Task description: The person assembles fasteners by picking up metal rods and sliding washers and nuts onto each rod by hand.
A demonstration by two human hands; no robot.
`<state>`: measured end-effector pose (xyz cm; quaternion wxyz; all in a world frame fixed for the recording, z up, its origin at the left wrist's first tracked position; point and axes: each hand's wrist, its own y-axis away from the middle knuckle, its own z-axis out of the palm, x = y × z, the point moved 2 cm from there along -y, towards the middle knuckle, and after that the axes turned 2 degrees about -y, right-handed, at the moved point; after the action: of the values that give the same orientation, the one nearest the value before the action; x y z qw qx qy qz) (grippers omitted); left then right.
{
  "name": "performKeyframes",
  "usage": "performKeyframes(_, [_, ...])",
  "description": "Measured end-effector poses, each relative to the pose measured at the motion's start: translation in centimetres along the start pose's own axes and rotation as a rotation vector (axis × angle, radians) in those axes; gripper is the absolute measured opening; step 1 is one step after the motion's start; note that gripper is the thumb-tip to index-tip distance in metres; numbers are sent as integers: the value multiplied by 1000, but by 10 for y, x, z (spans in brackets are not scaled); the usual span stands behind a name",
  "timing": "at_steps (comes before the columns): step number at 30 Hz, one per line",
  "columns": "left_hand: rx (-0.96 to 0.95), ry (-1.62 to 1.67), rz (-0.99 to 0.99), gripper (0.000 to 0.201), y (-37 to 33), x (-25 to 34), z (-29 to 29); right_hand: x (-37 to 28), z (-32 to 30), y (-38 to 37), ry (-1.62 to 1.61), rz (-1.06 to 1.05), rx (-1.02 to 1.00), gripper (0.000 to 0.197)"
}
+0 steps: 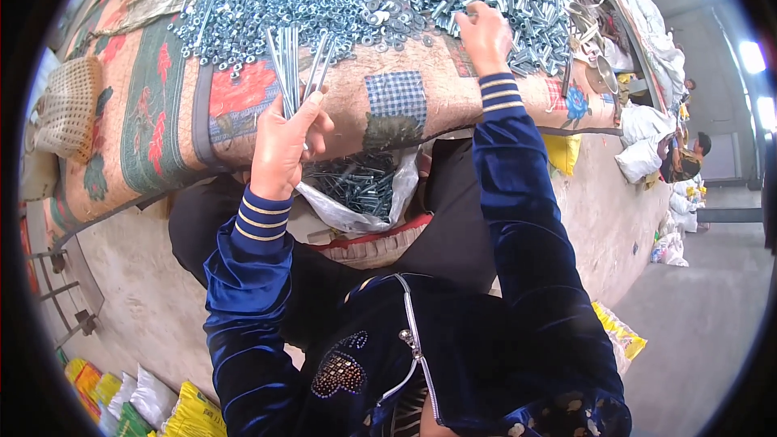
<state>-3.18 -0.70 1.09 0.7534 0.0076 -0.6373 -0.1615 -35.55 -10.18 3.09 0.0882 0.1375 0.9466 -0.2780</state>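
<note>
An open plastic bag is resting between a seated person's legs as the left hand is clamping fanned slim metal rods over a patterned cover. Beyond, the right hand is curling at heaped metal sleeves; whether its fingers are gripping one cannot be told.

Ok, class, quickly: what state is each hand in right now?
Left hand: closed, holding slender metal rods.
Right hand: partly curled at the metal pile; grip cannot be told.
</note>
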Motion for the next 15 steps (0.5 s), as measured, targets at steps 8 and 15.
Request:
performKeyframes(8, [-10,294,-137,22,-11,-14,-9,-4,24,5,12,-79,-56,26])
performKeyframes(15, [-172,272,-264,17,-8,-9,6,-56,-19,40,-1550,266,-792,22])
